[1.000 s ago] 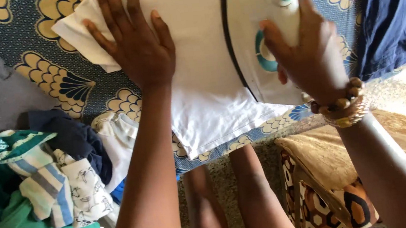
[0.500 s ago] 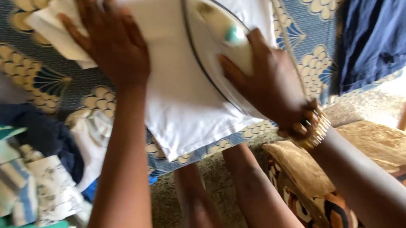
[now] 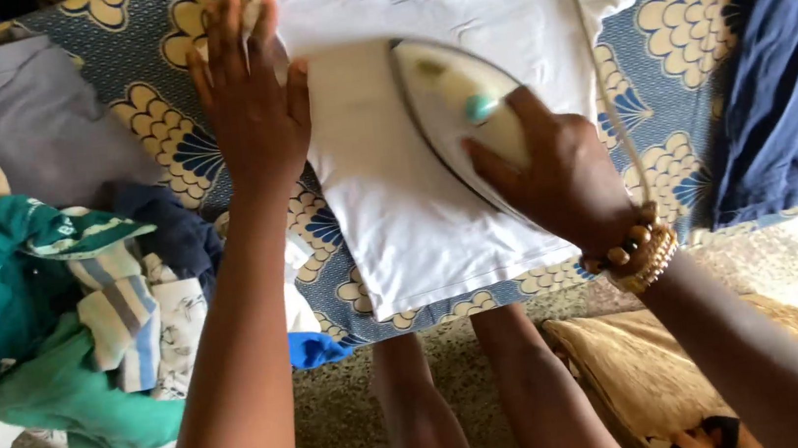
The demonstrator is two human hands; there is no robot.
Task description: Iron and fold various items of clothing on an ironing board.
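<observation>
A white shirt [image 3: 408, 213] lies flat on a blue cloth with a cream fan pattern [image 3: 671, 37]. My right hand [image 3: 557, 173] grips the handle of a white iron with a teal knob [image 3: 450, 100], which rests on the shirt. Its pale cord [image 3: 602, 84] runs up across the cloth. My left hand [image 3: 253, 106] lies flat with fingers spread on the shirt's left edge, beside a bunched sleeve.
A heap of clothes in teal, green, striped and navy [image 3: 62, 309] sits at the left, with a grey garment [image 3: 48, 132] behind it. A dark blue garment [image 3: 787, 65] lies at the right. My bare legs [image 3: 476, 394] stand on a speckled floor beside a gold cushion [image 3: 630, 358].
The iron has slid from the shirt's right edge toward its middle. My left hand has stayed pressed on the left side. The view has shifted, showing more of the clothes heap.
</observation>
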